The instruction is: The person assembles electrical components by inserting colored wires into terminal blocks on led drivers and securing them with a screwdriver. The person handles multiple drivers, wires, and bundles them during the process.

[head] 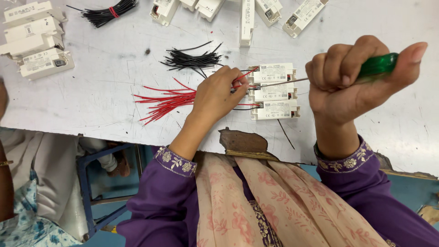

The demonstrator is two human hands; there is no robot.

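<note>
Scratched white table [114, 91]. Right hand [347, 80] clenched on green-handled screwdriver [320, 75], shaft lying level, tip leftward at white modules [273, 91]. Left hand [219, 93] pinches a red wire [244, 75]; tip contact hidden.

Purple sleeves with embroidered floral cuffs (gold and silver), peach floral scarf [274, 201].

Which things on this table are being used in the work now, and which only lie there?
In use:
right hand gripping green screwdriver
left hand pinching red wire
three white boxes

Lying about:
red wires
loose black wires
tied black bundle
white boxes at left
</note>
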